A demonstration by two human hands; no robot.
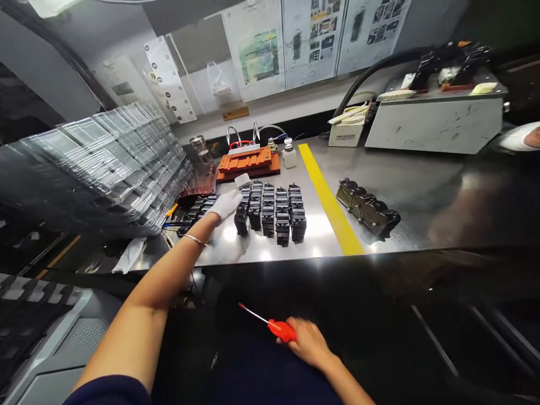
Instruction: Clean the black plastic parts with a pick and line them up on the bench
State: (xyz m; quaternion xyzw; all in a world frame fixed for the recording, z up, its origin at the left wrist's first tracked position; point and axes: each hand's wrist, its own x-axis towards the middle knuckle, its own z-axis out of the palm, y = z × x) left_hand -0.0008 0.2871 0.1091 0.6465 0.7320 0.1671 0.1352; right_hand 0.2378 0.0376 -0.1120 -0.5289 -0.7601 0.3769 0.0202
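My left hand [228, 206], in a white glove, reaches over the metal bench with its fingers closed on the upper end of the leftmost black ribbed plastic part [242, 218]. Several like parts stand beside it in a row, among them a black part [268, 209] in the middle and another black part [297, 214] at the right end. Low in front of the bench, my bare right hand [307, 339] is wrapped round the red handle of a screwdriver [282, 331]. Its thin shaft points up and left, away from the bench parts, touching nothing.
Stacked clear plastic trays [105, 163] lean at the left. An orange fixture [247, 161] and a white dispenser bottle [289, 154] stand behind the row. Right of the yellow tape [327, 197] lies a black multi-lobed part [367, 208]. Another person's gloved hand [521, 136] shows at the far right.
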